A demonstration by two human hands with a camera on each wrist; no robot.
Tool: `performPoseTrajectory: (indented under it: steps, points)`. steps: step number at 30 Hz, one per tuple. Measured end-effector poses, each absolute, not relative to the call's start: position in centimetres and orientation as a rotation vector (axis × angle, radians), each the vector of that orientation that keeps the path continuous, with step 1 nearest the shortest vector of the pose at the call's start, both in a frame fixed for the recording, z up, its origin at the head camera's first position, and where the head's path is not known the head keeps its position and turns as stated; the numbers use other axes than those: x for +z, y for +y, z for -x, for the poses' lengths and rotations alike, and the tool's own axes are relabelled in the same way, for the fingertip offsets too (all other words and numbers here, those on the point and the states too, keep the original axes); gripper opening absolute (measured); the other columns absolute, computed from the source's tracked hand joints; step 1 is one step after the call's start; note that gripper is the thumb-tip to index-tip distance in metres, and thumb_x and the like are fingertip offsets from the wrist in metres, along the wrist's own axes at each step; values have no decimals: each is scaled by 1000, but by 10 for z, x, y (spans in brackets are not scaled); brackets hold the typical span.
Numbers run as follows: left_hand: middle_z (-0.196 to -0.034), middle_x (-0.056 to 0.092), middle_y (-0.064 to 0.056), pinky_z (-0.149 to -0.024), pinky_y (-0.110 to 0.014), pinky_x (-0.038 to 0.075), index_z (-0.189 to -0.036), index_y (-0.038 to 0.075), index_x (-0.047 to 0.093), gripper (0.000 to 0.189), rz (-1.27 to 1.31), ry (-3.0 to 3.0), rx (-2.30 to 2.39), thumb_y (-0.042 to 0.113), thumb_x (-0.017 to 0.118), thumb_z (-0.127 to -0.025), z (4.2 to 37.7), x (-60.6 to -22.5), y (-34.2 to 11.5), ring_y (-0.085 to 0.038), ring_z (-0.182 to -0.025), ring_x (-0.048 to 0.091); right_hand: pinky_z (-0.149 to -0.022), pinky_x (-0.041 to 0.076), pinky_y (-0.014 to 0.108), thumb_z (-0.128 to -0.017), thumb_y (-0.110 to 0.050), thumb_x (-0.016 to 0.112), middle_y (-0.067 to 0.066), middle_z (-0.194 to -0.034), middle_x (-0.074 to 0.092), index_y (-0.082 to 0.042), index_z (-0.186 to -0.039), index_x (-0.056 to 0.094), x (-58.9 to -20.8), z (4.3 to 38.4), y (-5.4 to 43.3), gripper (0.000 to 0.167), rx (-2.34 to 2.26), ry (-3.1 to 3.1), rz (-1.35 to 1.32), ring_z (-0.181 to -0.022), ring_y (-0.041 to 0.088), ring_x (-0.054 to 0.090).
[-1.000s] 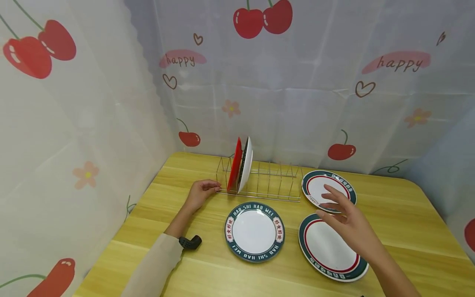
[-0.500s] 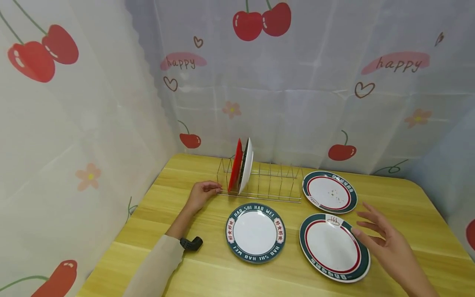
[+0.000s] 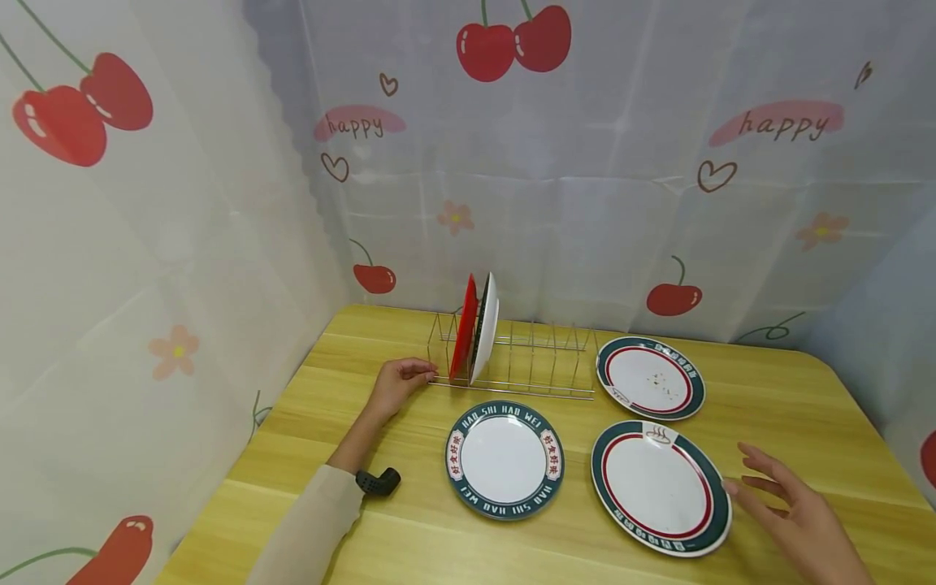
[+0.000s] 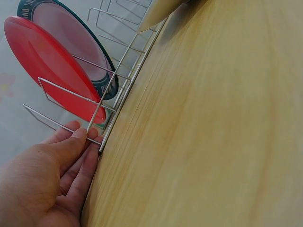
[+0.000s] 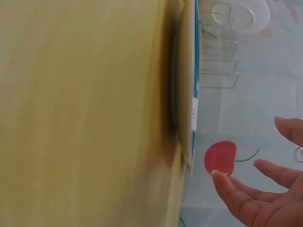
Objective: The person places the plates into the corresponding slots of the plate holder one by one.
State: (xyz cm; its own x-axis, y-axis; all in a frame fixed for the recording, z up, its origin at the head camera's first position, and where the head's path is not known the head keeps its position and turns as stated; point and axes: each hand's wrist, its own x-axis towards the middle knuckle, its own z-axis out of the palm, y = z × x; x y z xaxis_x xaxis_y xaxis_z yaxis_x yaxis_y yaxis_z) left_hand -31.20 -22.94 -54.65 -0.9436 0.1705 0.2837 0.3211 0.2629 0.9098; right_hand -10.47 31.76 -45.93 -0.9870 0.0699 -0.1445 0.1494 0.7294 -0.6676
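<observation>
My left hand (image 3: 395, 385) pinches the left end of a wire plate rack (image 3: 544, 390), thumb and fingers around its corner wire in the left wrist view. Two plates stand upright in the rack: a red plate (image 4: 52, 66) and, beside it, a white plate with a dark green rim (image 4: 71, 40). My right hand (image 3: 797, 512), fingers spread and relaxed, hovers at the right edge of a larger green-rimmed plate (image 3: 658, 487) lying flat. In the right wrist view nothing is between its fingers (image 5: 232, 191).
Another green-rimmed plate (image 3: 504, 459) with lettering lies in front of the rack. Behind the larger plate is a further plate (image 3: 651, 378) with brownish specks. A patterned curtain (image 3: 570, 203) rises behind the wooden table (image 3: 409, 536).
My right hand has moved right and toward me, from over the two right-hand plates to beside the nearer one. The left hand stays on the rack.
</observation>
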Motion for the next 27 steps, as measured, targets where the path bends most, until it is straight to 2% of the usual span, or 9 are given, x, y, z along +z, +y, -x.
performPoseTrajectory:
  steps: [7,9,14,18,22,25,27]
  points:
    - [-103,76,-11,-82,-23,59,-104,1,78,13,466,-2393,-1765,1,73,-92,312,-546,-229,-19,-96,72,-94,54,56,-100,-54,58,44,-147,33,8,-157,9,-476,111,323,98,-1092,2587,-252,-128,59,43]
    - [-103,76,-11,-81,-24,59,-104,1,78,13,467,-2397,-1765,2,72,-92,312,-546,-229,-19,-95,72,-93,56,53,-99,-52,61,43,-146,36,8,-157,12,-479,112,323,96,-1124,2557,-248,-126,57,48]
    - [-101,77,-10,-81,-23,59,-103,2,78,12,452,-2408,-1753,2,73,-92,311,-546,-229,-18,-95,72,-88,59,48,-96,-44,69,41,-140,46,8,-152,30,-486,113,322,86,-1127,2563,-208,-114,47,60]
    - [-101,77,-11,-81,-23,59,-103,2,78,12,452,-2406,-1751,3,73,-92,311,-546,-229,-19,-95,72,-89,58,49,-94,-37,73,38,-136,50,8,-149,38,-489,114,323,79,-1111,2567,-197,-112,45,59]
    - [-101,76,-12,-81,-23,59,-103,1,78,12,461,-2393,-1766,3,73,-92,311,-546,-229,-19,-95,72,-90,58,48,-94,-41,72,36,-139,49,6,-148,43,-490,117,326,76,-1104,2557,-178,-114,42,57]
    - [-101,76,-12,-81,-23,59,-103,1,78,12,462,-2389,-1770,2,73,-92,311,-546,-229,-18,-94,72,-86,59,40,-96,-38,70,33,-138,53,6,-146,46,-491,120,328,70,-1109,2560,-137,-111,36,59]
    - [-101,76,-12,-80,-23,59,-103,0,78,12,460,-2388,-1773,2,73,-92,311,-546,-229,-18,-94,72,-80,59,34,-97,-30,70,29,-130,58,6,-144,48,-492,122,329,63,-1125,2552,-122,-104,31,60]
